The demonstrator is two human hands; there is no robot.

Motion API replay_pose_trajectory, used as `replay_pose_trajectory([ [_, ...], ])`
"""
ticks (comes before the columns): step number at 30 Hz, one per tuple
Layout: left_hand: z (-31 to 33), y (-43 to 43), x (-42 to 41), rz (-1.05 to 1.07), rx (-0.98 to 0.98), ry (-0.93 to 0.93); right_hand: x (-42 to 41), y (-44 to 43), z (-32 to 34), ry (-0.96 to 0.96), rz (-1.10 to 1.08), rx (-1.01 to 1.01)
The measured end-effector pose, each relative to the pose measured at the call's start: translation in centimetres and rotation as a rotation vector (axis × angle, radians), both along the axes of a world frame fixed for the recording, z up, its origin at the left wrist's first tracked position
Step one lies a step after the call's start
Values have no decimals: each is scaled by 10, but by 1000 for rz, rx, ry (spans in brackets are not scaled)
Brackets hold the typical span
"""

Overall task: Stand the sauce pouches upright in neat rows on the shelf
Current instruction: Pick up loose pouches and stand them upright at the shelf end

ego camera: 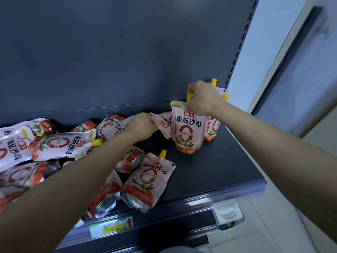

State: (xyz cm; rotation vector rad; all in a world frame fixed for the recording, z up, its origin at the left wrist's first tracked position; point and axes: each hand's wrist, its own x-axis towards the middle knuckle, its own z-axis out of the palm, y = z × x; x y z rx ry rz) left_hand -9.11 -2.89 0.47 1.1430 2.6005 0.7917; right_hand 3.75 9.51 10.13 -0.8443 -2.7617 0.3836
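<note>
White and red sauce pouches with yellow caps lie on a dark shelf (228, 161). One upright pouch (188, 132) stands at the right, and my right hand (202, 99) grips it at its yellow cap. Behind it stand two more upright pouches (212, 128), partly hidden. My left hand (141, 125) is closed on the top of a tilted pouch (164, 125) just left of the upright one. Several pouches lie flat in a heap (60, 145) on the left. One lying pouch (147, 179) rests near the front edge.
The shelf's dark back panel (127, 52) rises behind the pouches. A slotted upright (237, 52) bounds the right end, with a pale wall beyond. A green and yellow price label (111, 226) sits on the front rail. Bare shelf surface lies right of the upright pouches.
</note>
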Motion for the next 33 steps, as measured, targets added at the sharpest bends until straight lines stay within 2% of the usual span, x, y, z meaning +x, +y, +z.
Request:
replay_pose_trajectory([
  [7, 26, 16, 9, 72, 289, -130, 15, -1, -7, -52, -51, -6],
  [11, 31, 28, 13, 13, 346, -65, 30, 3, -11, -98, -72, -1],
  [16, 30, 40, 20, -19, 349, -21, 47, 16, -15, -130, -123, 5],
  [21, 26, 47, 34, -7, 245, 8, 61, 34, -15, -122, -144, 28],
  [26, 31, 44, 43, 85, 320, -18, 71, 56, -12, -163, -125, 49],
  [33, 42, 34, 79, 81, 315, -6, 73, 83, -12, -106, -69, 67],
])
